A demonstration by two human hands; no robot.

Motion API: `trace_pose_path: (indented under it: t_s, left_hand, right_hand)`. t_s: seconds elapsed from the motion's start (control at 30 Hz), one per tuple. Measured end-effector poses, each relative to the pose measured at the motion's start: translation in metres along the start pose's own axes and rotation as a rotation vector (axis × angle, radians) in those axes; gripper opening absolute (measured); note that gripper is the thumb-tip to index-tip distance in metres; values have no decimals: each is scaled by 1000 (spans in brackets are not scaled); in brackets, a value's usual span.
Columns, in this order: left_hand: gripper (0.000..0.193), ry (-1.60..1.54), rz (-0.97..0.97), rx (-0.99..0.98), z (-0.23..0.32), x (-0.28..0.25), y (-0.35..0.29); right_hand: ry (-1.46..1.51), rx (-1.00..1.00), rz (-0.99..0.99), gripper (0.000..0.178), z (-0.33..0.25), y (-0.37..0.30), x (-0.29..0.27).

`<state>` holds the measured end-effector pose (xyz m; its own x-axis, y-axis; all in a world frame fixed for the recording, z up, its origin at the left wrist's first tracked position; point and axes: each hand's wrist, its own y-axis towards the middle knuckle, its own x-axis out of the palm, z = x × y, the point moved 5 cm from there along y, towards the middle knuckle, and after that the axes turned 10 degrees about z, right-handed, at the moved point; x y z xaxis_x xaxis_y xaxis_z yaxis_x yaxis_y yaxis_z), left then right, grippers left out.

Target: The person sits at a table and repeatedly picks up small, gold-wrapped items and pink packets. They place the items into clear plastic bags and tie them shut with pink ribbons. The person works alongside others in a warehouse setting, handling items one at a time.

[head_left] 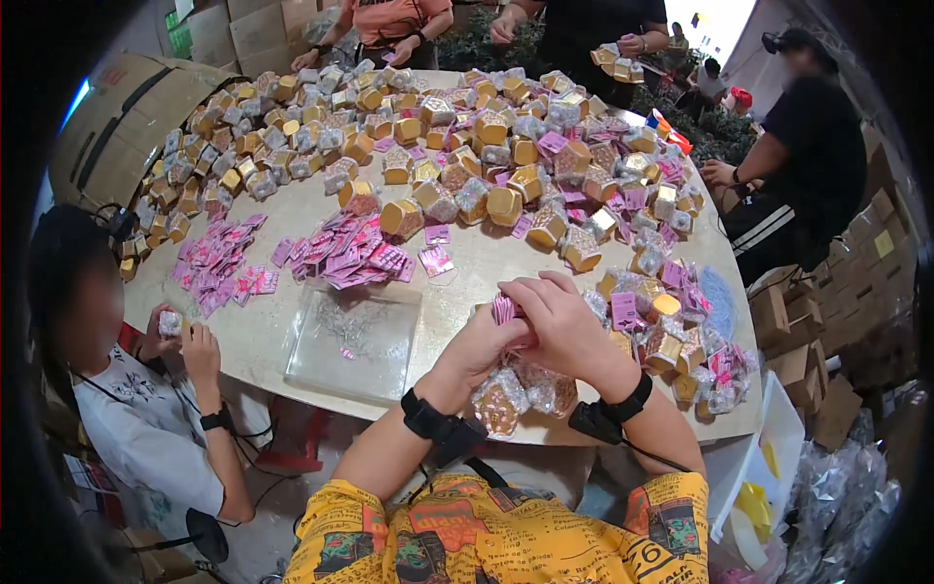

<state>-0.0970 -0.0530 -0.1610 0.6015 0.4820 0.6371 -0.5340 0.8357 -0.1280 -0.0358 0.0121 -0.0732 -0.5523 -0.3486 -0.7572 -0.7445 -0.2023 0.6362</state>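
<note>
Two wrapped gold boxes lie at the near table edge, just below the person's hands, perhaps kept there for easy reach. Above them, the left hand is closed narrowly on a few pink cards, seemingly stacked upright so they stay together. The right hand curls against it, fingers bent; whether it grips anything, I cannot tell. To the left, a clear tray holds small loose bits, its walls likely stopping them scattering. A co-worker beyond it holds a wrapped piece. Farther up the table, a pile of cards sits within arm's reach, and behind it a broad heap of gold boxes, probably pushed back to leave working room.
</note>
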Motion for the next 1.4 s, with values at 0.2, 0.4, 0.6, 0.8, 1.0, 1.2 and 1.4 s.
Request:
trace_pose_path:
  t_s: [0.2,0.4,0.6,0.8,1.0,1.2,1.4]
  left_hand:
    - [30,221,113,129,-7,8,5]
    - [24,10,90,-33,-9,8,3]
    - [15,118,28,-90,-10,13,3]
    - [17,191,128,54,-17,15,9]
    - [23,233,169,1,-11,16,-1]
    - [24,238,155,-27,-18,25,6]
    - [23,219,220,-21,-14,23,0]
  right_hand:
    - [-57,54,-74,64,6,-3,2]
    - [398,300,-126,62,23,-4,-16]
    - [624,473,50,18,48,-19,-1]
    - [550,459,72,16,58,-23,-5]
    - [110,596,206,20,158,-35,-123]
    - [-618,1108,-140,14,303,-183,-225]
    - [-548,1304,-408,16,327,-239,-176]
